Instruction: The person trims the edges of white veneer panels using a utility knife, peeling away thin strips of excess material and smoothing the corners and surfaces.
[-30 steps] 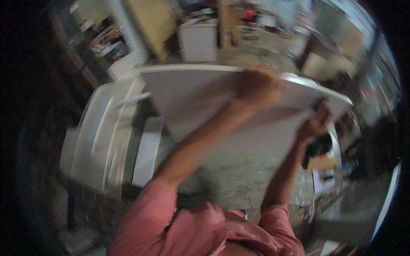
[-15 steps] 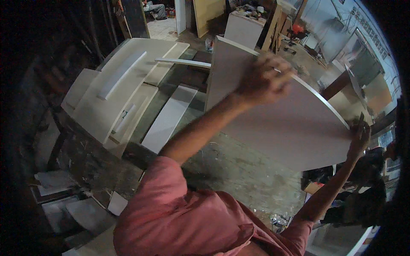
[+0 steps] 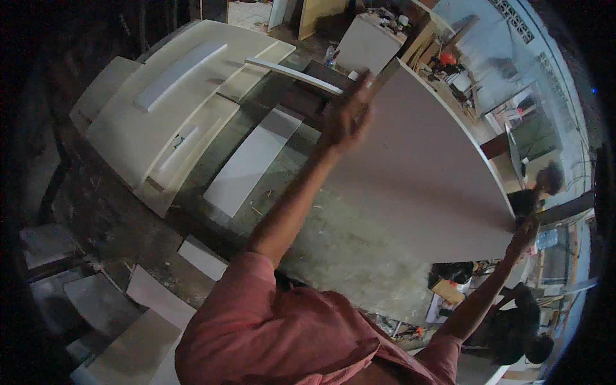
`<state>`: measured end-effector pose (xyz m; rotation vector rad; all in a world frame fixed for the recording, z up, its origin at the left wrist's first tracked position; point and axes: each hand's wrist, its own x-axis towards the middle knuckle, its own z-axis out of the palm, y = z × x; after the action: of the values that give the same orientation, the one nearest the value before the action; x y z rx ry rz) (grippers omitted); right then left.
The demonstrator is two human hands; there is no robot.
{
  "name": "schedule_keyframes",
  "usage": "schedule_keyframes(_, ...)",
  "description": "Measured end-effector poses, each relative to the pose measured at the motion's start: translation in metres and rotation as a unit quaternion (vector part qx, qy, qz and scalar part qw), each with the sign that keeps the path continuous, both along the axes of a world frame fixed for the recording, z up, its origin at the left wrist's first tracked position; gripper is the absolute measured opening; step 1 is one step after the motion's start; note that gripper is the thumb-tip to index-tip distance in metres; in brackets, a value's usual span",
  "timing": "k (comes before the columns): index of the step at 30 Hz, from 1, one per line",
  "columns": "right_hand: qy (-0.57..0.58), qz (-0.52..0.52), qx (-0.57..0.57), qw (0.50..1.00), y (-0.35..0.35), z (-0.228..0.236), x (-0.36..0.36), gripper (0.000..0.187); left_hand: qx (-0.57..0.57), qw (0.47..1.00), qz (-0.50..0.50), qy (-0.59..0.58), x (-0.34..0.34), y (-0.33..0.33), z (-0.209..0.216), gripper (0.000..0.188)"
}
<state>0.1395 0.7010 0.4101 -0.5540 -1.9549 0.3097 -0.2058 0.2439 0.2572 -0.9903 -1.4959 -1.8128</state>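
A large board panel with a pale thin edge stands tilted over the workbench in front of me. My left hand is at the panel's left edge, closed round it, with one finger or the thumb pointing up; motion blurs it a little. At the panel's far right corner, my right hand grips the edge, its fingertips partly hidden. A narrow white strip runs out to the left behind my left hand. Left of the panel, a white rectangular board lies flat on the workbench.
Large cream panels lie stacked at the left, a white strip board on top. Cut boards sit at lower left. A white cabinet with clutter stands at the back. Another person in dark clothes is at lower right.
My left hand has moved left and down from the panel's top edge to its left edge. The panel has turned, its upper corner shifting right. My right hand stays at the right corner.
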Motion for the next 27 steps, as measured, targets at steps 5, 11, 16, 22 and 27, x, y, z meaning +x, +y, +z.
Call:
schedule_keyframes(5, 0.006, -0.029, -0.055, 0.998, -0.030, -0.006, -0.010, 0.023, 0.000, 0.996, 0.068, -0.049, 0.027, 0.006, -0.054, 0.056)
schedule_keyframes(11, 0.027, 0.093, -0.031, 0.995, 0.002, -0.013, 0.021, 0.023, -0.009, 0.985, 0.026, -0.169, 0.032, -0.014, -0.125, 0.046)
schedule_keyframes(16, 0.002, -0.004, 0.022, 1.000, -0.023, -0.007, 0.024, 0.027, -0.090, 0.970, -0.046, -0.220, 0.027, -0.021, -0.146, 0.041)
schedule_keyframes(22, -0.138, 0.069, 0.082, 0.985, -0.069, -0.023, 0.000, 0.024, -0.083, 0.946, -0.104, -0.295, -0.018, -0.037, -0.229, 0.039)
schedule_keyframes(27, -0.351, 0.076, 0.107, 0.927, -0.108, 0.033, 0.049, 0.030, -0.097, 0.928, -0.151, -0.326, 0.022, -0.016, -0.218, 0.032)
